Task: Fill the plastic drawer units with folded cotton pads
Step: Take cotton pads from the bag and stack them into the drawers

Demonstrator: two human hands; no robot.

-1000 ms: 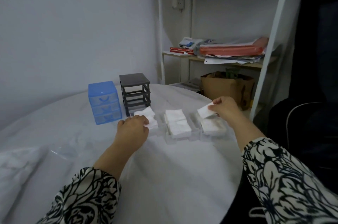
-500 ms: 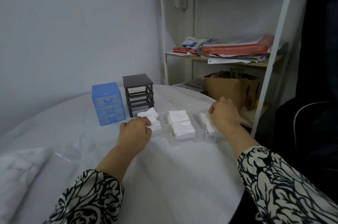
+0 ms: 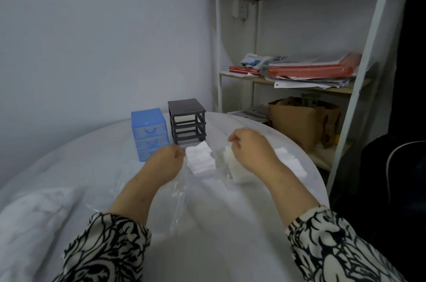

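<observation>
Plastic: two drawer units (image 3: 168, 130), three drawers (image 3: 232, 164)

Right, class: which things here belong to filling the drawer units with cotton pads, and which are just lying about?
Job:
blue drawer unit
grey drawer frame
clear drawers
cotton pads
left hand
right hand

Lying about:
red folder
loose papers
cardboard box
wall socket

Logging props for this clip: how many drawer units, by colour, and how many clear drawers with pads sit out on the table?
Blue drawer unit: 1
Dark grey drawer frame: 1
Clear drawers holding cotton pads: 3, left, middle, right
Total: 5
</observation>
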